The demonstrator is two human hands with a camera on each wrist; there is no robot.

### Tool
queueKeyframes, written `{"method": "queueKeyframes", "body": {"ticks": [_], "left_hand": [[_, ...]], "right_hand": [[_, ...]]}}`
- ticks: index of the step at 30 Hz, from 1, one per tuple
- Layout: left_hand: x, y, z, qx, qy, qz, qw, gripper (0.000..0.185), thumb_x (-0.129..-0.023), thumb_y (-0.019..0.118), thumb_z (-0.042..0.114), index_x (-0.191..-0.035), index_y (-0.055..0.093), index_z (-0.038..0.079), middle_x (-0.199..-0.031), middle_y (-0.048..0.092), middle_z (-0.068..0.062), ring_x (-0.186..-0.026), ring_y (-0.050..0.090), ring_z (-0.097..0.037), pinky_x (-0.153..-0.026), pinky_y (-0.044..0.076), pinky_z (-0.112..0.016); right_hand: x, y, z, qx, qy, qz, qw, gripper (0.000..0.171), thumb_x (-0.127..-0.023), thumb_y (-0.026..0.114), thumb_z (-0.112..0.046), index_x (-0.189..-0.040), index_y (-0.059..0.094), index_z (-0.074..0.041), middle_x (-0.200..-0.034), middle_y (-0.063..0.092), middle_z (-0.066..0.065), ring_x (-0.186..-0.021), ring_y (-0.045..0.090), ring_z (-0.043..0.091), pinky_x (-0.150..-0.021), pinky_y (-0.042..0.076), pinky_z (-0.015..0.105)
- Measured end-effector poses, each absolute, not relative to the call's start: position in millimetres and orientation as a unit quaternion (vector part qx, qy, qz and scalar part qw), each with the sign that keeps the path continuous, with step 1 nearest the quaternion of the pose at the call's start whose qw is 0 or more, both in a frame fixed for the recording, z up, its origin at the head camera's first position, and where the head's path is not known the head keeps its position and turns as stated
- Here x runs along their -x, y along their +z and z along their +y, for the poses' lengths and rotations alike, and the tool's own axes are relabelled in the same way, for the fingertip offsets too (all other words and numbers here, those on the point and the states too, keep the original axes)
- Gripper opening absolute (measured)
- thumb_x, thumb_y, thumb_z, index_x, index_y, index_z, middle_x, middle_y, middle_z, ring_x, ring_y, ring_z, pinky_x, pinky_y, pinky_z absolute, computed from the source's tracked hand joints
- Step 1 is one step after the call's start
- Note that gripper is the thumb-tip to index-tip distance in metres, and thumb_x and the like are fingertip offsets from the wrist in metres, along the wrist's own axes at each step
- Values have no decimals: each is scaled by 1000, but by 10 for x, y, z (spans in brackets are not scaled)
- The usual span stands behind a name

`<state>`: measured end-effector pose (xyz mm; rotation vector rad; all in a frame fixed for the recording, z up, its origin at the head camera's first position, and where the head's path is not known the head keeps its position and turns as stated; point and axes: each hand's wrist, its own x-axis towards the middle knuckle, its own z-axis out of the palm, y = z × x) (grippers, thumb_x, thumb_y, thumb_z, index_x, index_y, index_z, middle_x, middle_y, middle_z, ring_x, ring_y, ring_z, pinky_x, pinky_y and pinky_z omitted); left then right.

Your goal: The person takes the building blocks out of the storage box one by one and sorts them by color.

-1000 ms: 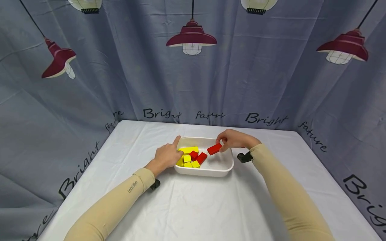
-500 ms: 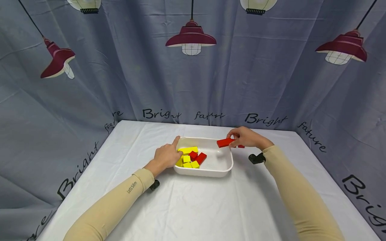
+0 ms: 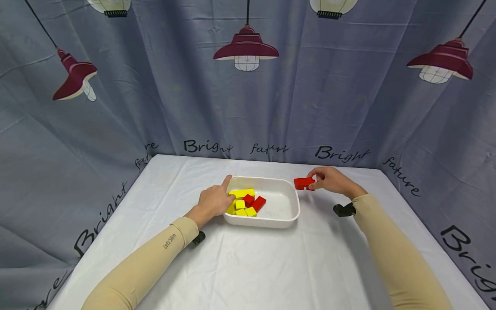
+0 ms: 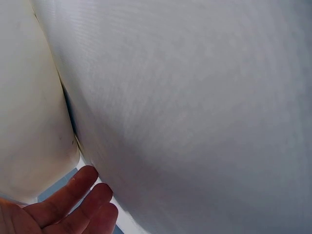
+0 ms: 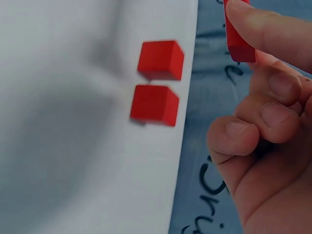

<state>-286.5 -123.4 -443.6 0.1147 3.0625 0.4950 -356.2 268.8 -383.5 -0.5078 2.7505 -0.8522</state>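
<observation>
A white tray [image 3: 271, 221] sits mid-table and holds several yellow blocks [image 3: 242, 193] and two red blocks [image 3: 258, 203] at its left end. My left hand [image 3: 213, 201] rests against the tray's left rim, index finger stretched along the edge. In the left wrist view its fingers [image 4: 73, 202] lie relaxed beside the tray wall [image 4: 29, 122]. Just right of the tray's far right corner, my right hand [image 3: 329, 180] pinches a long red block [image 3: 303, 183] above the table. In the right wrist view that red block [image 5: 237, 34] sits between thumb and finger, with two red cubes [image 5: 161, 59] on the cloth below.
A white cloth covers the table [image 3: 248, 267]. A grey curtain [image 3: 248, 107] printed with lamps closes in the back and both sides. The right half of the tray's floor [image 3: 280, 202] is bare. The two red cubes lie close to the table's far edge.
My right hand has carried the long red block from over the tray rightward, out past its right rim. The left hand and the tray have stayed still.
</observation>
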Motion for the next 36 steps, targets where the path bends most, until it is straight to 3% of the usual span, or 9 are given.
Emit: {"method": "queueKeyframes", "body": {"ticks": [15,24,36], "left_hand": [[2859,-4423,-1239,-38,162,986,25,74,-95,48,41,-162,20,23,-73,59,-6,-68,58,-23,-57,44,-36],[2870,-4434,-1240,-39,160,986,21,74,-95,47,42,-161,21,23,-79,62,-6,-70,58,-23,-60,45,-37],[2875,-4445,-1249,-38,162,986,17,74,-95,48,41,-161,21,23,-79,62,-7,-70,58,-23,-59,45,-37]], "right_hand": [[3555,-4119,3082,101,-314,937,110,45,-90,75,-26,-127,62,-6,-81,50,6,-71,46,20,-62,38,30],[3566,-4284,3258,58,-317,938,128,49,-91,73,-30,-132,59,-5,-83,49,6,-70,44,20,-59,36,31],[3602,-4469,3366,36,-290,949,118,51,-92,72,-28,-133,59,-3,-94,50,11,-91,45,27,-70,38,34]]}}
